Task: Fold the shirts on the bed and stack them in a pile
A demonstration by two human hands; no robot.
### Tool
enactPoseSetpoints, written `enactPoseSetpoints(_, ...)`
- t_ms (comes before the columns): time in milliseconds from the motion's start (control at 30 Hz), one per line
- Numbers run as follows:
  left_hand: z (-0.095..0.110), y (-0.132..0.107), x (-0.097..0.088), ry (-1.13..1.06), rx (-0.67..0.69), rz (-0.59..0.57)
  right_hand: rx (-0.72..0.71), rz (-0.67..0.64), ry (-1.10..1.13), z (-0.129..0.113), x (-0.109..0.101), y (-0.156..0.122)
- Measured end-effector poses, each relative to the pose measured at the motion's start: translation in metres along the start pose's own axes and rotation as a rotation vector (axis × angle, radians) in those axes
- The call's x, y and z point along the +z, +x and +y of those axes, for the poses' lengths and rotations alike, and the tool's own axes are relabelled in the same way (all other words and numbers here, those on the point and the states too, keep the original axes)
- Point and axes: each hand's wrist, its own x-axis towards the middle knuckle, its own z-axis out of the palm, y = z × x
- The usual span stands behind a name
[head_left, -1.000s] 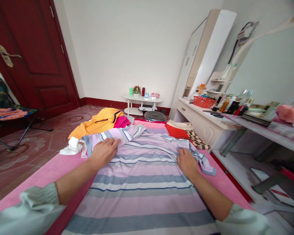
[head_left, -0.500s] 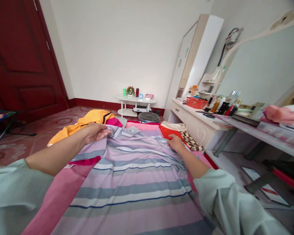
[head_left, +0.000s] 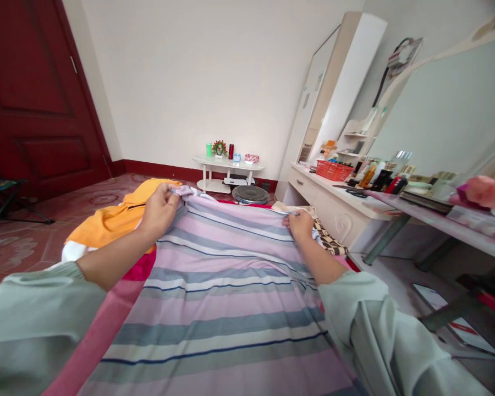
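Observation:
A striped garment (head_left: 226, 275) in lilac, grey and white with dark blue lines lies spread toward me over a pink surface (head_left: 103, 330). My left hand (head_left: 161, 209) pinches its far left corner and lifts it a little. At the far right corner my right hand (head_left: 300, 224) grips the same edge between thumb and fingers. The far edge runs fairly straight between both hands, while creases cross the cloth near my right forearm. Beside my left hand lies a yellow garment (head_left: 115, 220). Past my right hand is a brown-and-cream checked cloth (head_left: 330, 239), partly covered.
A low white table (head_left: 226, 163) with small items stands against the back wall, a round dark lid-like object (head_left: 251, 193) near it. To the right, a white dresser (head_left: 325, 198) holds a red basket (head_left: 334, 170) and bottles. A folding stool (head_left: 8, 190) stands at left.
Both hands have raised the garment's far edge and drawn it taut; its far part, crumpled before, is now smoother. The left hand has moved up, and the red cloth by the right hand is now covered.

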Motion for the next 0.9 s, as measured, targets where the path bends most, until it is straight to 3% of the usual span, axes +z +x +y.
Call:
enactPoseSetpoints(67, -0.008, 0.002, 0.001, 0.284, 0.173, -0.113, -0.043, 0.011, -0.004, -0.001, 0.000, -0.001)
enactPoseSetpoints(167, -0.017, -0.002, 0.006, 0.731, 0.376, -0.394, -0.128, -0.064, -0.026, 0.002, 0.006, -0.013)
enactPoseSetpoints(233, -0.021, -0.006, 0.012, 0.963, 0.416, -0.564, -0.189, -0.130, -0.050, 0.002, 0.011, -0.025)
enactPoseSetpoints(300, -0.021, -0.011, 0.019, 1.112, 0.414, -0.627, -0.263, -0.180, -0.072, -0.002, 0.014, -0.042)
enactPoseSetpoints(433, -0.014, -0.020, 0.031, 1.142, 0.509, -0.619, -0.497, -0.318, -0.091, -0.022, 0.014, -0.089)
enactPoseSetpoints(533, -0.019, -0.030, 0.033, 0.990, 0.689, -0.826, -0.819, -0.597, -0.098, -0.034, 0.008, -0.119)
enactPoseSetpoints(600, -0.028, -0.037, 0.032, 0.930, 0.692, -0.910, -0.927, -0.732, -0.176, -0.031, 0.002, -0.122)
enactPoseSetpoints(667, -0.034, -0.043, 0.032, 0.944, 0.597, -0.896, -0.823, -0.663, -0.379, -0.020, -0.006, -0.111)
enactPoseSetpoints(800, -0.025, -0.056, 0.039, 0.971, 0.496, -0.810, -0.390, -0.272, -0.747, -0.001, -0.022, -0.083)
enactPoseSetpoints(833, -0.018, -0.062, 0.042, 0.963, 0.499, -0.794, -0.382, -0.226, -0.761, -0.002, -0.026, -0.083)
enactPoseSetpoints(900, -0.002, -0.080, 0.044, 0.889, 0.516, -0.799, -0.503, -0.209, -0.697, -0.010, -0.036, -0.094)
